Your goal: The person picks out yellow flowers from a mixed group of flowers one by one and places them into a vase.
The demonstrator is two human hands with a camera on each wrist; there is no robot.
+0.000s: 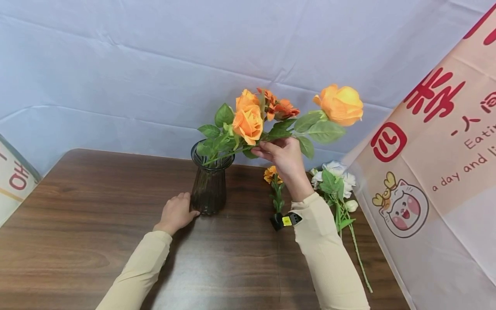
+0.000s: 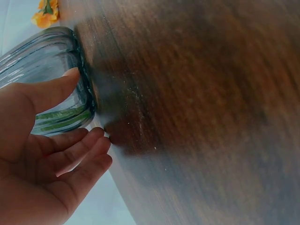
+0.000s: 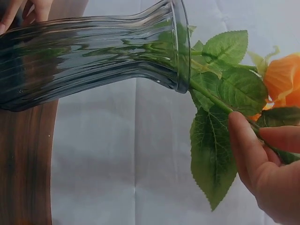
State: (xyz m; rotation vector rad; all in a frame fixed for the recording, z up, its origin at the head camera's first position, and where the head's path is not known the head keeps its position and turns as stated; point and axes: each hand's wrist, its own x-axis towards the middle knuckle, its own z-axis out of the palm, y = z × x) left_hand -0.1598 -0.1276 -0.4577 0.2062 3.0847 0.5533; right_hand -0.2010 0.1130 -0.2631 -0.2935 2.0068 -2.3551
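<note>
A dark ribbed glass vase point(image 1: 209, 189) stands upright on the table, with two orange roses point(image 1: 248, 122) and darker orange flowers point(image 1: 284, 108) above it. My left hand point(image 1: 176, 213) is at the vase's base, thumb on one side and loosely bent fingers on the other; the left wrist view shows the thumb over the glass point(image 2: 44, 110). With thumb and fingertips, my right hand point(image 1: 286, 159) pinches the green stem point(image 3: 211, 96) of another orange rose point(image 1: 341, 105). That bloom leans out to the right, and its stem slants into the vase mouth.
White flowers point(image 1: 335, 176) with long green stems lie at the table's right side. A small orange flower point(image 1: 272, 174) lies behind my right forearm. A pale cloth wall point(image 1: 155, 86) rises behind the wooden table point(image 1: 97, 206), and a printed cloth point(image 1: 434, 181) hangs at the right.
</note>
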